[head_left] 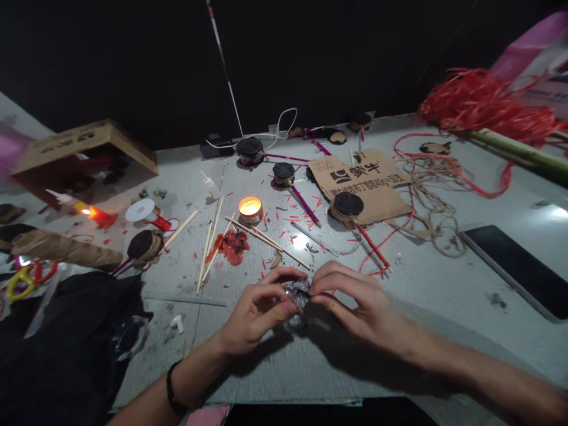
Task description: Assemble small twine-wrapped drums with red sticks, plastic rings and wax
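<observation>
Near the front middle of the table, my left hand [264, 313] pinches a small shiny dark-and-clear round piece [297, 290] by its left side. The fingertips of my right hand [355, 299] are closed at its right edge. Its exact kind is unclear, as fingers cover much of it. Beyond my hands lie a curved brown scrap [276, 259] and a thin metal rod [310, 236]. A small drum with a black top and red stick [348, 205] rests farther right, partly over flattened cardboard [381, 183].
A lit candle [251, 209] burns near spilled red wax [233, 247] and wooden sticks [261, 238]. A glue bottle [71, 201] glows at left, before an open cardboard box [89, 157]. Black cloth [80, 355] covers the left front. A phone [519, 266] and tangled string [437, 201] lie right.
</observation>
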A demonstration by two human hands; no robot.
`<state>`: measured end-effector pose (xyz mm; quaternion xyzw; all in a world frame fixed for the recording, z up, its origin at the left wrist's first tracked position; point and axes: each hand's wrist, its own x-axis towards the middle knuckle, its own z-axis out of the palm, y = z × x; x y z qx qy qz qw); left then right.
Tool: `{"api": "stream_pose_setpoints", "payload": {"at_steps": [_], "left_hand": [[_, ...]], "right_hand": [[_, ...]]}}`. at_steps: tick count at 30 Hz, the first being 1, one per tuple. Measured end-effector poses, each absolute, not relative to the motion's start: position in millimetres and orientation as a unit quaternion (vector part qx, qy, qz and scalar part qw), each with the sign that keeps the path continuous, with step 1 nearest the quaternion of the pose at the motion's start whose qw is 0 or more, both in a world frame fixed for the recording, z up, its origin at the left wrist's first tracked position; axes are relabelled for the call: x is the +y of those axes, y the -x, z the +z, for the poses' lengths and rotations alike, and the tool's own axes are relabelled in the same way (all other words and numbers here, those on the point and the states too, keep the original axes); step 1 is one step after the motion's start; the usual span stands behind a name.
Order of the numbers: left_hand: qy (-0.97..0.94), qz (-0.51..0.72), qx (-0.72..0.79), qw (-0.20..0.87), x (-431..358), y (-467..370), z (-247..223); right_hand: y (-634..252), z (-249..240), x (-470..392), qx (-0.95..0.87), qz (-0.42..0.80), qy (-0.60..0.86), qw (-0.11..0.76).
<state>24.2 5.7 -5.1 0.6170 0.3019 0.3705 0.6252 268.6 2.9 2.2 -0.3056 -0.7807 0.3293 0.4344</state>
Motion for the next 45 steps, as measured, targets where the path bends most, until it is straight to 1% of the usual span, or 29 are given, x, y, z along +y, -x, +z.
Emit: {"api": "stream_pose_setpoints", "payload": {"at_steps": [3,6,10,14,18,22,27,32,34,37,41,43,45], "left_hand": [[-0.643,0.370,0.320,0.590,4.5,-25.3,-6.3],[-0.668,0.367,0.340,0.550,1.1,-26.5,-8.9],[-0.696,0.356,0.376,0.497,-3.5,-27.7,-8.0],[-0.720,0.350,0.363,0.477,-6.1,-28.3,-4.6],[-0.735,0.353,0.343,0.467,-6.7,-27.7,-5.3],[-0.750,0.352,0.323,0.457,-3.2,-24.7,-4.7],[-0.757,0.352,0.304,0.460,1.2,-22.1,1.6],[-0.755,0.363,0.298,0.457,2.9,-22.0,1.1],[-0.755,0.370,0.308,0.445,3.4,-21.6,-2.1],[-0.761,0.377,0.302,0.434,3.0,-21.3,-7.1],[-0.758,0.380,0.279,0.451,-0.7,-23.3,-9.9],[-0.752,0.375,0.285,0.461,-2.6,-25.1,-9.6],[-0.750,0.363,0.294,0.469,-3.3,-26.6,-8.7]], "right_hand": [[-268.6,-5.7,4.9,-0.829,0.247,0.272,0.422],[-268.1,-11.2,3.7,-0.846,0.209,0.272,0.407],[-268.8,-13.9,1.6,-0.854,0.197,0.284,0.389],[-268.5,-13.3,2.8,-0.846,0.198,0.270,0.416],[-265.7,-5.5,3.7,-0.804,0.248,0.297,0.451],[-264.3,3.3,4.2,-0.749,0.348,0.342,0.449],[-266.6,4.0,8.7,-0.667,0.443,0.388,0.457],[-269.9,6.5,12.5,-0.656,0.470,0.394,0.440],[-270.8,8.5,12.5,-0.686,0.451,0.387,0.420],[-272.3,7.8,11.4,-0.770,0.379,0.351,0.375],[-275.0,1.6,7.3,-0.853,0.249,0.276,0.366],[-276.6,2.6,4.2,-0.878,0.177,0.262,0.359],[-278.1,7.5,1.7,-0.899,0.110,0.260,0.333]]}}
